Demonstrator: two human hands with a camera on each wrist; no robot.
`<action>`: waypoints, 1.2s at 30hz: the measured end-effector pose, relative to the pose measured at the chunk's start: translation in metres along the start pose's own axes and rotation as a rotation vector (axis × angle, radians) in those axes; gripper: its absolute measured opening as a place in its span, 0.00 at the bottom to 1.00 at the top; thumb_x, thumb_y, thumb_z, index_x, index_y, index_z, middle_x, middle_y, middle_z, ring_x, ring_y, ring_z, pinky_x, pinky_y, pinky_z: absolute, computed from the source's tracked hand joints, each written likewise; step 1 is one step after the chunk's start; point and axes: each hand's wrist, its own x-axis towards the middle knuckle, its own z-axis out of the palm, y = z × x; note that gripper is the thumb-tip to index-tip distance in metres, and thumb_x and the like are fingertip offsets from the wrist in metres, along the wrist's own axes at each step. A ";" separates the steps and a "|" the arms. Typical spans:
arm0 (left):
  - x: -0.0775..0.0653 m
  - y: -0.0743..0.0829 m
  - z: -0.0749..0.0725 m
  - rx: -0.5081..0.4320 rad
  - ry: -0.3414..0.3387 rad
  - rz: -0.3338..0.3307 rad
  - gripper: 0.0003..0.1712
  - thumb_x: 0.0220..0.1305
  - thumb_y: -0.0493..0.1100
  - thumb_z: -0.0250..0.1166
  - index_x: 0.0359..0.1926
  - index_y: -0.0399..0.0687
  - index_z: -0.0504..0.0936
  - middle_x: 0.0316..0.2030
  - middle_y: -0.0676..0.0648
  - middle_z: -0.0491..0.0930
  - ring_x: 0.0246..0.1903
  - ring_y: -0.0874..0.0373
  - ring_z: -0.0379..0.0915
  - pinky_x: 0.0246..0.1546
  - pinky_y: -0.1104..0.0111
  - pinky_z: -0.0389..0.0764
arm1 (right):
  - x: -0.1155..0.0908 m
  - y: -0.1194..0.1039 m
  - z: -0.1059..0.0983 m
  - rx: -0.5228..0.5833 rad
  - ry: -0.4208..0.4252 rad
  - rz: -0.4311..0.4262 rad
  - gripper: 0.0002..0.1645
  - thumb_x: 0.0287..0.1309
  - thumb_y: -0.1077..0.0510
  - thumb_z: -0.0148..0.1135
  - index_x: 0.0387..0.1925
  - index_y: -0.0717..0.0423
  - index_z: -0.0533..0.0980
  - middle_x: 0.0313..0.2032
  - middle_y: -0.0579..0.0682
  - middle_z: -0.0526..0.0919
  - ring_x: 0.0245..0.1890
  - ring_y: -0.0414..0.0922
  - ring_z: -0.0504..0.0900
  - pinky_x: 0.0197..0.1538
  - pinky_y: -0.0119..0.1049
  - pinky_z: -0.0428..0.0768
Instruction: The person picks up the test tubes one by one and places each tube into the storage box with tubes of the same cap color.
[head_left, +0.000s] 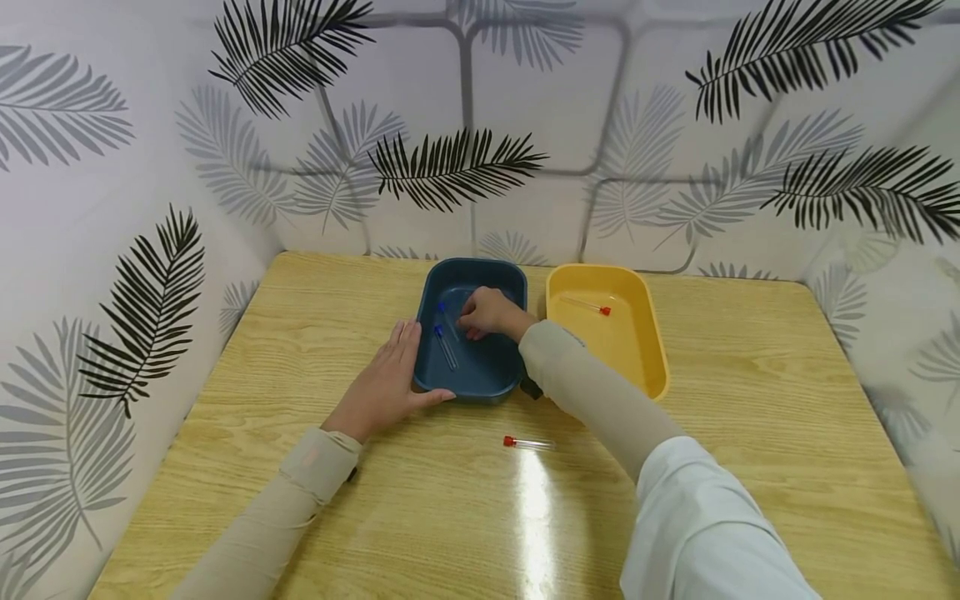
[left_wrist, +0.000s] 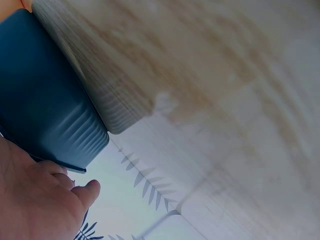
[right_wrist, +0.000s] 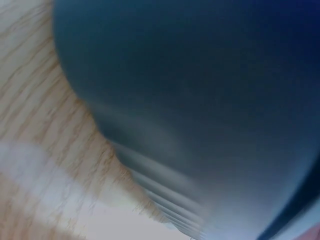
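My left hand lies against the left side of a dark blue bin, fingers straight along its wall and thumb stretched out at the front rim. Inside that bin is my right hand, reaching down with bent fingers. Two clear test tubes with blue caps are in there: the nearer tube lies to the left of the hand, and the farther tube has its clear end right by the fingertips. I cannot tell whether the fingers pinch it. The right wrist view shows mostly the bin's outer wall.
Right of the blue bin stands a yellow bin, with a red-capped test tube inside. Another red-capped tube lies on the wooden table in front of the bins. A leaf-patterned wall covering rises behind the table.
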 end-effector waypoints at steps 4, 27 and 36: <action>0.000 0.002 -0.001 -0.001 -0.002 0.003 0.67 0.46 0.84 0.43 0.72 0.46 0.32 0.72 0.45 0.34 0.69 0.56 0.22 0.67 0.58 0.45 | -0.005 0.001 -0.003 -0.004 -0.002 0.004 0.12 0.60 0.62 0.59 0.42 0.67 0.78 0.31 0.56 0.83 0.31 0.48 0.84 0.34 0.35 0.82; 0.001 0.004 -0.001 -0.025 -0.001 0.009 0.68 0.45 0.84 0.45 0.72 0.46 0.32 0.72 0.45 0.34 0.70 0.54 0.24 0.67 0.57 0.45 | -0.093 0.017 -0.066 -0.080 0.045 -0.258 0.18 0.65 0.57 0.53 0.51 0.63 0.75 0.40 0.57 0.82 0.36 0.48 0.82 0.40 0.34 0.80; -0.001 0.006 -0.002 -0.031 -0.004 0.004 0.68 0.45 0.84 0.45 0.72 0.46 0.32 0.72 0.45 0.34 0.70 0.55 0.22 0.67 0.57 0.45 | -0.148 0.058 -0.113 -0.210 0.268 -0.291 0.17 0.65 0.54 0.53 0.51 0.58 0.77 0.38 0.51 0.82 0.36 0.46 0.79 0.36 0.39 0.77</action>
